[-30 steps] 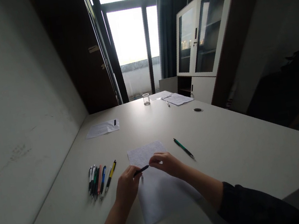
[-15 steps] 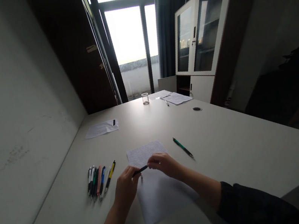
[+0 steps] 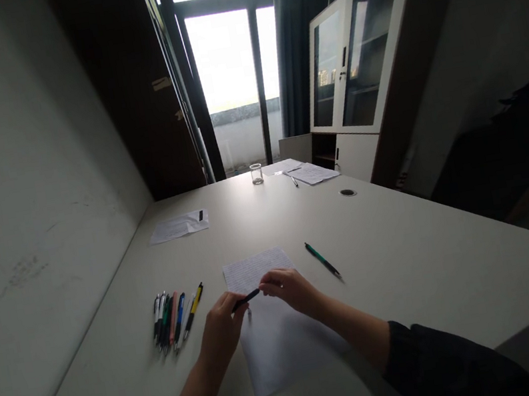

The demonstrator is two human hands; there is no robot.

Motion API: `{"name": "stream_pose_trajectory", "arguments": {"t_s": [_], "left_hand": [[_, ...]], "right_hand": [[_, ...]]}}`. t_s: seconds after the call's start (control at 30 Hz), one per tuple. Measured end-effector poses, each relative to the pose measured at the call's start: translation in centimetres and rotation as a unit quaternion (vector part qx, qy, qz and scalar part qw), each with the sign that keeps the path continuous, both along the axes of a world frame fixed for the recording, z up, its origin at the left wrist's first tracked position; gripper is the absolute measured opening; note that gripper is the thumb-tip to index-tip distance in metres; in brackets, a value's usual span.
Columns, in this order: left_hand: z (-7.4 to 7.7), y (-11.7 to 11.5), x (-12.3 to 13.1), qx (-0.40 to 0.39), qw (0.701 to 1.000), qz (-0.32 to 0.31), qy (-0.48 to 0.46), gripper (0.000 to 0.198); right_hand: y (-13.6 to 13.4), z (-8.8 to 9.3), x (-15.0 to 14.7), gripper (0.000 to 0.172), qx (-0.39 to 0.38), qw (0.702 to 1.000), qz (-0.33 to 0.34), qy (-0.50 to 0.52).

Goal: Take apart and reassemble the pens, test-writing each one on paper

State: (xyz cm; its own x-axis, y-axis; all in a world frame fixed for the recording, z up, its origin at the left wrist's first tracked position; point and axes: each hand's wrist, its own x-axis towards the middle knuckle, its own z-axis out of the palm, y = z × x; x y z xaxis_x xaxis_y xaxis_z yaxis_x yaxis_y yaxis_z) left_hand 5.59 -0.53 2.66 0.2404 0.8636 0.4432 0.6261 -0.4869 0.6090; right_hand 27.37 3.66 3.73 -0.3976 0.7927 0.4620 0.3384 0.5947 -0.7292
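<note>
Both of my hands hold one black pen (image 3: 247, 297) level above a white sheet of paper (image 3: 275, 352) on the table. My left hand (image 3: 220, 330) is closed round the pen's near end. My right hand (image 3: 290, 288) pinches the far end with fingers pressed together. A row of several coloured pens (image 3: 173, 318) lies to the left of my left hand. A single green pen (image 3: 323, 260) rests on the table to the right of my right hand.
The pale table (image 3: 406, 255) runs along a white wall on the left. Farther back lie a folded paper (image 3: 178, 226), a small glass jar (image 3: 256, 173), more papers with a pen (image 3: 308, 174) and a cable hole (image 3: 347, 192). A glass-door cabinet (image 3: 354, 68) stands behind.
</note>
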Motion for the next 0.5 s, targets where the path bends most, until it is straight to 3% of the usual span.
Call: {"name": "stream_pose_trajectory", "arguments": {"t_s": [0.33, 0.5], "left_hand": [[0.1, 0.3, -1.7, 0.017, 1.0, 0.009, 0.002, 0.011], [0.1, 0.5, -2.5, 0.014, 1.0, 0.017, -0.005, 0.01]], "right_hand": [[0.4, -0.9, -0.2, 0.02, -0.015, 1.0, 0.005, 0.012], [0.3, -1.2, -0.6, 0.014, 0.05, 0.994, 0.028, -0.095]]}}
